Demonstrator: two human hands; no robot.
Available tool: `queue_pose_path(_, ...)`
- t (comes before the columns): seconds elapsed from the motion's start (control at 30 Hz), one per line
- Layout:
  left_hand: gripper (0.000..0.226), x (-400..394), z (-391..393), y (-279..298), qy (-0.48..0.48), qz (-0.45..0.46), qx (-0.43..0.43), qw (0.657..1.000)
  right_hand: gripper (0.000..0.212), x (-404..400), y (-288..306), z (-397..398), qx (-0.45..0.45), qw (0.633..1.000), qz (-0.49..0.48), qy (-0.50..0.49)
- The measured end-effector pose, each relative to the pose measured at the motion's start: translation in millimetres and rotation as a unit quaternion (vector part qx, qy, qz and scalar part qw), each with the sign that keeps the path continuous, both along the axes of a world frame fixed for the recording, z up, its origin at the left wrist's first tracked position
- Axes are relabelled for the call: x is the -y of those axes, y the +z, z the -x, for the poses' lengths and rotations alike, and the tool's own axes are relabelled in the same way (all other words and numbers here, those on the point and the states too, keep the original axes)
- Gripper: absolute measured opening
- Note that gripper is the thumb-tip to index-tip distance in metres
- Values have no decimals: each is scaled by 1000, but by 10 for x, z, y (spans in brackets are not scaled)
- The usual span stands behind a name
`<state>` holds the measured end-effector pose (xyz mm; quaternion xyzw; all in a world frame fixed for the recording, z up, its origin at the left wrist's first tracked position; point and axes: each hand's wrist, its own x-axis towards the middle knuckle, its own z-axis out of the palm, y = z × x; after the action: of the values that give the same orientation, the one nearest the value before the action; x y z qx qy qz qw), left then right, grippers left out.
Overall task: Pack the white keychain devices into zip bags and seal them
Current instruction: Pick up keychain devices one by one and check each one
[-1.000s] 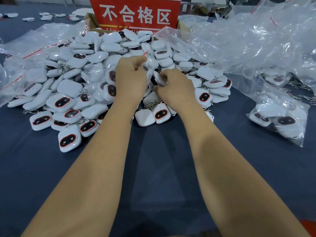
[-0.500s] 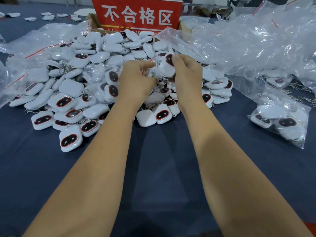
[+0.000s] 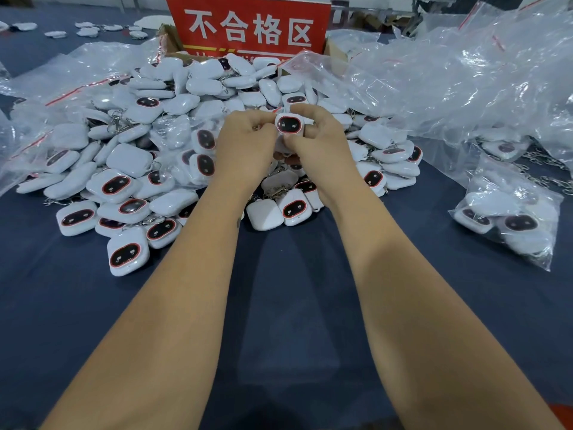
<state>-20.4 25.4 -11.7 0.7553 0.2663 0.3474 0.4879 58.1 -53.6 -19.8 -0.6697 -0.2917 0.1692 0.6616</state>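
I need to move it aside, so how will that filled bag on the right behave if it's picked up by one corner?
The filled bag looks like thin, crinkled film, so it would probably sag rather than hold shape. Several devices lie loose inside, so they would likely slide to the low end. I can't tell whether its zip is sealed; an open mouth might spill.

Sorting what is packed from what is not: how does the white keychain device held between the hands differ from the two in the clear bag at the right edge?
The held white keychain device is raised above the pile, gripped by the left hand and right hand; whether a bag covers it is unclear. The two bagged white devices lie on the dark blue tablecloth inside a clear plastic zip bag, untouched. Both show dark, red-rimmed faces.
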Motion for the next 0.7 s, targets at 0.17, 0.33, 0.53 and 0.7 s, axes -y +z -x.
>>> queue_pose_path(0.17,25,-7,-16,0,-1,23,2,1000,31,14,-21,-7,12,1000,-10,11)
queue_pose_path(0.33,13,-14,-39,-7,-5,28,3,1000,32,15,-38,-23,16,1000,-12,15)
queue_pose_path(0.53,22,-42,-57,-41,-2,30,0,1000,32,17,-36,-32,17,1000,-17,19)
queue_pose_path(0.7,15,-42,-57,-41,-15,20,-3,1000,37,21,-13,-13,3,999,-15,36)
